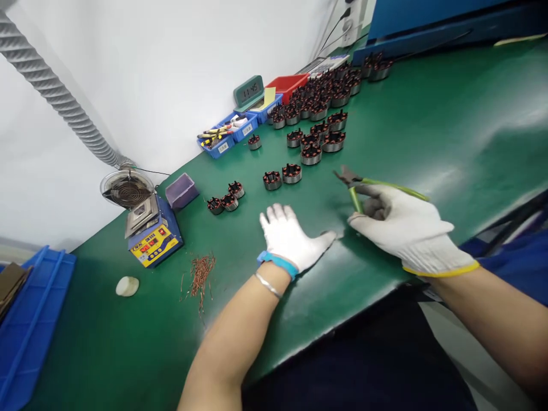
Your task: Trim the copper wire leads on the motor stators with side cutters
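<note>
My left hand, in a white glove with a blue cuff, lies flat and open on the green mat, fingers stretched toward two wound stators. My right hand, also gloved, grips green-handled cutters whose dark jaws point left, just above the mat. Three more stators sit left of my left hand. A large group of stators covers the far middle of the mat.
A blue and yellow solder pot with a fume hose stands at the left. Cut copper wire bits and a white lump lie near it. Blue bins, a red bin and a clock line the wall. A blue tray sits far left.
</note>
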`<act>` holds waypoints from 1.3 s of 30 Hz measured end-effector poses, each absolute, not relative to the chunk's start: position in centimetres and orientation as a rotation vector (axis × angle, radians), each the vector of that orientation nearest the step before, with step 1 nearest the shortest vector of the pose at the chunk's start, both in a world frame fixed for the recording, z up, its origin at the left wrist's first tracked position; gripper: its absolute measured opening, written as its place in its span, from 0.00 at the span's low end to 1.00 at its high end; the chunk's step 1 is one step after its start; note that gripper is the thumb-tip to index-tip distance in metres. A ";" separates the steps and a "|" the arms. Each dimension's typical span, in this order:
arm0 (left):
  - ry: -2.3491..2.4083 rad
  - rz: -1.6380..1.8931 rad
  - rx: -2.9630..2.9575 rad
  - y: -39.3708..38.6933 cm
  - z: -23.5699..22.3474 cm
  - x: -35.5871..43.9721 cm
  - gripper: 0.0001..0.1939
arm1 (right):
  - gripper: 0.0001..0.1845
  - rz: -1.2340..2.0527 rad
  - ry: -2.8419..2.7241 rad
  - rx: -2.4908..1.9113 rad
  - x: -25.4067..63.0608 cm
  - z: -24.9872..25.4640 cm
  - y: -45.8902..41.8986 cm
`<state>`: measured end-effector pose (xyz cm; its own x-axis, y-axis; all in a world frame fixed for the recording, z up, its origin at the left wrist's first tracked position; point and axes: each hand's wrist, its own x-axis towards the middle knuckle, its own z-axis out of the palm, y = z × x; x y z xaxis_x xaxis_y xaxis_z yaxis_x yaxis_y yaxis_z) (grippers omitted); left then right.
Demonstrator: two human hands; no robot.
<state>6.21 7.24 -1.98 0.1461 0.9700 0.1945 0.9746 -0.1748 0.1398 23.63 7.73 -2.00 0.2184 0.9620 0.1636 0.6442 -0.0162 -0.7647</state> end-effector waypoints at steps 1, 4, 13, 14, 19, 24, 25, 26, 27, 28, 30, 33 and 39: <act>-2.046 -0.341 -2.316 6.4 -2.0 4.9 0.53 | 0.32 0.509 -1.620 -1.845 23.4 -1.8 7.7; -2.146 -0.216 -2.191 3.5 -2.0 0.7 0.53 | 0.34 0.500 -1.905 -2.049 22.3 -1.0 7.5; -2.116 -0.141 -1.769 0.8 -0.6 -8.4 0.41 | 0.33 0.387 -2.199 -1.958 19.1 -1.2 5.6; -2.084 -0.206 -1.765 2.0 -0.2 -8.6 0.39 | 0.33 0.386 -2.211 -1.953 19.0 -1.4 5.6; -2.019 -0.310 -1.876 10.5 1.5 -7.0 0.25 | 0.35 0.418 -2.182 -1.947 18.9 -1.6 5.9; -1.990 -0.323 -1.937 13.9 1.9 -4.7 0.13 | 0.34 0.449 -2.145 -1.891 19.2 -1.7 6.0; -1.966 -0.318 -1.970 13.1 1.8 -4.4 0.12 | 0.34 0.456 -2.139 -1.880 19.2 -1.7 5.9; -1.927 -0.312 -2.027 11.9 1.7 -4.4 0.11 | 0.34 0.455 -2.136 -1.859 19.2 -1.7 5.9; -1.881 -0.304 -2.098 10.4 1.5 -4.5 0.09 | 0.34 0.453 -2.136 -1.839 19.3 -1.7 5.8; -1.821 -0.289 -2.193 8.5 1.3 -4.7 0.08 | 0.34 0.448 -2.138 -1.825 19.3 -1.7 5.8; -1.637 -0.338 -2.470 4.5 1.1 -5.7 0.08 | 0.34 0.443 -2.153 -1.818 19.4 -1.8 5.9; -1.695 -0.423 -2.713 -0.8 1.0 -7.4 0.18 | 0.33 0.426 -2.166 -1.833 19.7 -2.0 6.1; -2.209 -1.044 -2.680 -4.7 1.0 -7.1 0.49 | 0.30 0.332 -2.108 -1.532 18.9 -2.0 4.5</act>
<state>-7.12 -4.70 0.97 0.1443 0.9826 0.1169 0.7144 -0.1851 0.6748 18.92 4.51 -2.03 -0.2347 0.9374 0.2574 0.8131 0.3344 -0.4765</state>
